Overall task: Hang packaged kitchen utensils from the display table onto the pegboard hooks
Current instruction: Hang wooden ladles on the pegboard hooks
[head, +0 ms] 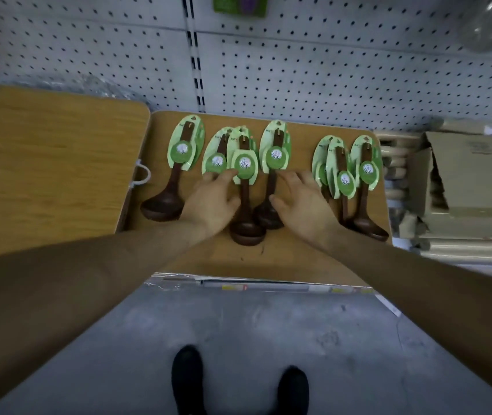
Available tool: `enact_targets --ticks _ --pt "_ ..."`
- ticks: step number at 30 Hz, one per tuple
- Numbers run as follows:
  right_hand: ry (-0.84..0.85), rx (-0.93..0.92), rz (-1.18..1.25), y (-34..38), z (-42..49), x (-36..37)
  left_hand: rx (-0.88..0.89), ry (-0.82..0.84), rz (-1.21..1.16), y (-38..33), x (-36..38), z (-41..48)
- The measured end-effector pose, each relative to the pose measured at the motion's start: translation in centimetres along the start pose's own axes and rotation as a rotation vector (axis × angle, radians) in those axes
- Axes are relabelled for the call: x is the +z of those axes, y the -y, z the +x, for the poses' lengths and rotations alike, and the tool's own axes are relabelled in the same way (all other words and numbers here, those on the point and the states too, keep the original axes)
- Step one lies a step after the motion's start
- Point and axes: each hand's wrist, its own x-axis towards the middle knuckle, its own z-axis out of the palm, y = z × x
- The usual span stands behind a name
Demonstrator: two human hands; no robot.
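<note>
- Ladles (367, 172) flat on table (292, 259), bowls toward the person, card ends toward pegboard (328, 70), long axes straight ahead
- Left hand (211, 202) spread, fingertips at middle ladle (244, 170) card; right hand (301, 205) open, just beside next handle, gripping nothing
- Middle ladle between both hands, left nearer

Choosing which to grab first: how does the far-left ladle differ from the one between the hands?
The far-left ladle lies alone, slanted, untouched; the middle ladle lies straighter, card overlapping a neighbour's, the left hand touching its card. The middle ladle's bowl sits nearer the viewer than the far-left ladle's. Both: dark brown, green cards.
</note>
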Motion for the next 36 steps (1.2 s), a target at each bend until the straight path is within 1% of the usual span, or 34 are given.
enact_targets --ticks 3,8,12,17,22,27,29,31,34,36 --pt "0.004 0.027 -0.003 -0.4 2.3 1.0 -0.010 0.006 -0.033 -0.3 0.9 1.8" --pt "-0.057 0.092 -0.023 -0.9 5.8 2.0 -0.027 0.004 -0.010 -0.2 2.2 3.8" --pt "-0.090 0.152 -0.005 -1.5 7.8 2.9 -0.060 -0.032 -0.034 0.0 2.6 5.0" --pt "-0.144 0.167 -0.023 -1.6 9.6 3.4 -0.070 -0.080 0.043 -1.1 3.8 6.3" --pt "-0.190 0.149 0.022 -1.1 10.6 3.6 -0.092 -0.117 0.026 -2.0 4.6 6.5" --pt "-0.251 0.071 0.139 -1.8 9.9 2.8 0.011 -0.147 -0.108 -2.1 4.0 6.1" --pt "-0.274 0.064 0.184 -2.1 9.5 2.4 0.012 -0.177 -0.172 -1.6 3.7 6.0" --pt "-0.250 0.057 0.252 -2.5 8.8 2.1 0.015 -0.202 -0.222 -1.1 3.4 5.8" --pt "-0.159 0.005 0.300 -2.8 7.6 2.0 0.024 -0.211 -0.309 -0.6 3.0 5.3" --pt "-0.142 -0.009 0.327 -2.7 6.9 2.0 0.016 -0.198 -0.383 -0.7 2.7 5.0"
